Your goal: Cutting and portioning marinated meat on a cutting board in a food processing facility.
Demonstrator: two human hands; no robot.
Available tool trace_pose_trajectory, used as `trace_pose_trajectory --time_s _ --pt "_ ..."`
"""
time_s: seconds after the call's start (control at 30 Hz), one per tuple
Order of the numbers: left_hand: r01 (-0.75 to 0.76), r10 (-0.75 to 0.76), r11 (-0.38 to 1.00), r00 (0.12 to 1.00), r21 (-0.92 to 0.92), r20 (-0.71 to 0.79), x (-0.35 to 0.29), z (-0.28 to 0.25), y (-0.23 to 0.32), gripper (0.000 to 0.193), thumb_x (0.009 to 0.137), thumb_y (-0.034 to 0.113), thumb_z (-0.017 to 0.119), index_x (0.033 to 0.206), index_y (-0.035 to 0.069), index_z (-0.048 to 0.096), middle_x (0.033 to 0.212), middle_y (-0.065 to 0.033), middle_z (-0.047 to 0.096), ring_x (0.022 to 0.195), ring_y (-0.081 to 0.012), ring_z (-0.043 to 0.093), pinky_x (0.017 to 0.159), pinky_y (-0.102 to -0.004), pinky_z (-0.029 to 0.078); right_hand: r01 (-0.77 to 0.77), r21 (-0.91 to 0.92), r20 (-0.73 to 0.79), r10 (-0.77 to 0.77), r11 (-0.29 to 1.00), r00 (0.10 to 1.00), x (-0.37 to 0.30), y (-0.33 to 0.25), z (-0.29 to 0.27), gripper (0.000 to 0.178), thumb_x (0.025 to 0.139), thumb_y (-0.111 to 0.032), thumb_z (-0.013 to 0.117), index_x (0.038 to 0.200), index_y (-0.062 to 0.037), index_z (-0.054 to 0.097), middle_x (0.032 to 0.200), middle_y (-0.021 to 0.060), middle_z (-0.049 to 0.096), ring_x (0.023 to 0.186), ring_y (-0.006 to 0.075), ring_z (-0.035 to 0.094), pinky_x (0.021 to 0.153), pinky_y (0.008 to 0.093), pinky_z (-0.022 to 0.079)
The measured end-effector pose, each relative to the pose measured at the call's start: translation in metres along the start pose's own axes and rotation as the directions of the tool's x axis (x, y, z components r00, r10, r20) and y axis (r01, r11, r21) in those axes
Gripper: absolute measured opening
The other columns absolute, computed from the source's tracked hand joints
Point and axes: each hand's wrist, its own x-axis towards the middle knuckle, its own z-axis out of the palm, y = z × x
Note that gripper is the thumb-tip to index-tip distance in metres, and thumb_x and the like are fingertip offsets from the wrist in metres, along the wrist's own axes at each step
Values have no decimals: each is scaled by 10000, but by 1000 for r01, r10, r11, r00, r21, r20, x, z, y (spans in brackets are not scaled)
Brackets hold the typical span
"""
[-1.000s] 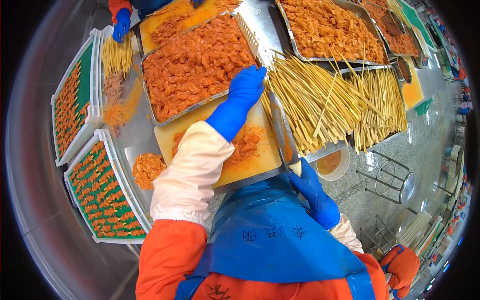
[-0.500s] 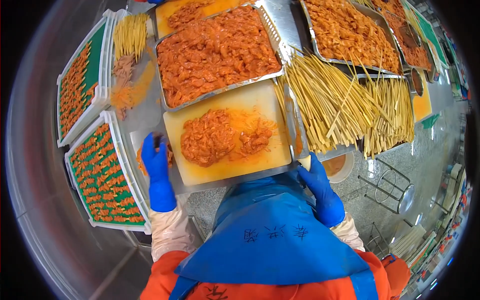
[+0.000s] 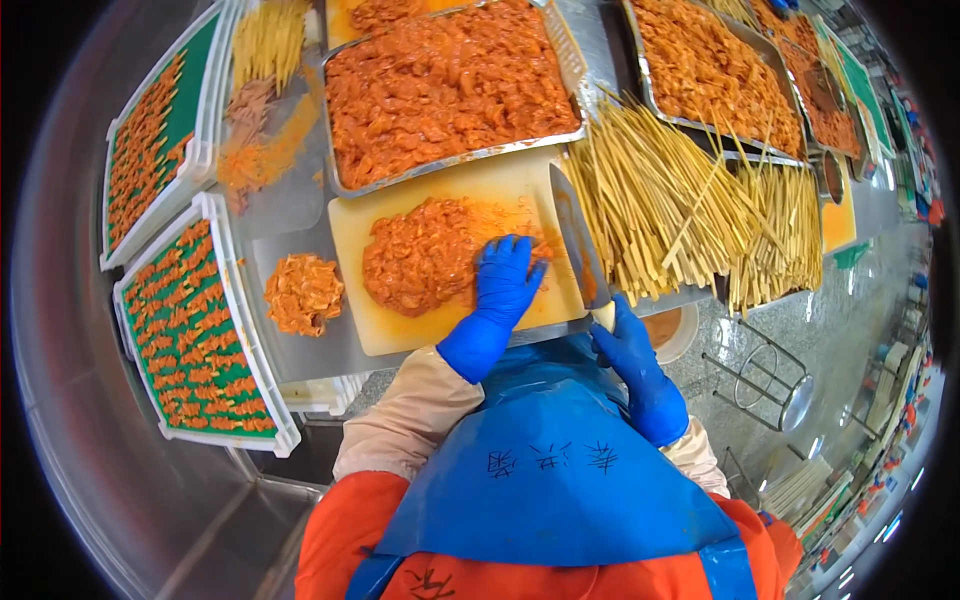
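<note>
Your left hand [image 3: 505, 285] is resting palm down toward the right of the board [image 3: 385, 338], its fingers extending over the scraps [image 3: 541, 248]; whether it is gripping any, you cannot tell, since the palm is hidden. Your right hand [image 3: 632, 365] is grasping the knife [image 3: 578, 240] by its pale handle at the near right corner. The blade is slanting along the board's right side, standing between your left hand and the loose skewers [image 3: 665, 210].

The meat [image 3: 420, 255] is sitting in a red-orange heap on the board, just left of your left hand. A full pan [image 3: 460, 160] is bounding the board's far side, leaving little room there. A second pan [image 3: 700, 126] is standing beyond the skewers, and another bundle [image 3: 780, 240] is lying right of them.

On the tabletop [image 3: 290, 225] to the left, a separate clump [image 3: 303, 293] is lying near the board, between it and the lower tray [image 3: 287, 440], where rows of threaded meat are lying on green. The upper tray [image 3: 203, 125] is holding more, with upright-looking sticks [image 3: 270, 45] beside it. Below the tabletop's right edge, a bucket [image 3: 690, 335] is showing partly behind your right hand, and a stool [image 3: 795, 400] is standing farther right on the floor.
</note>
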Motion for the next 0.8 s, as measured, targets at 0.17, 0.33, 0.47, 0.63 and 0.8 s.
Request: trace_pose_trajectory --time_s 0.17,0.33,0.47,0.63,0.8 --pt "135 -86 959 977 -250 196 13 6 -15 179 586 114 532 750 69 479 699 -109 464 673 -286 438 587 -341 353 -64 -98 -16 63 993 998 -12 1 -4 334 666 -176 486 947 -56 353 597 93 461 455 148 460 380 243 354" --pt "101 -65 950 990 -297 128 8 -4 -12 159 600 77 520 749 42 477 702 -116 475 690 -267 452 599 -317 360 160 -465 12 -174 871 985 -11 5 4 280 673 -193 453 879 -47 333 663 216 469 618 361 460 508 396 358" --pt "104 -80 959 991 -262 103 -9 -14 -12 155 621 53 496 769 13 472 717 -119 484 710 -247 463 631 -297 364 201 -527 91 -181 826 979 -6 0 11 257 669 -180 453 858 -50 337 643 206 470 596 352 463 492 396 355" --pt "258 -226 917 965 -305 134 -6 -10 -18 184 620 65 503 795 19 470 761 -123 483 745 -249 456 664 -303 358 114 -566 -23 -154 817 988 0 5 5 293 665 -177 470 864 -21 321 655 218 463 617 359 457 497 391 357" --pt "72 -65 977 997 -202 43 0 -12 -1 299 598 122 544 856 17 438 852 -145 453 827 -275 420 715 -330 330 113 -582 -16 -150 805 989 -1 4 3 299 661 -177 475 864 -18 323 664 218 465 622 358 460 498 390 359"
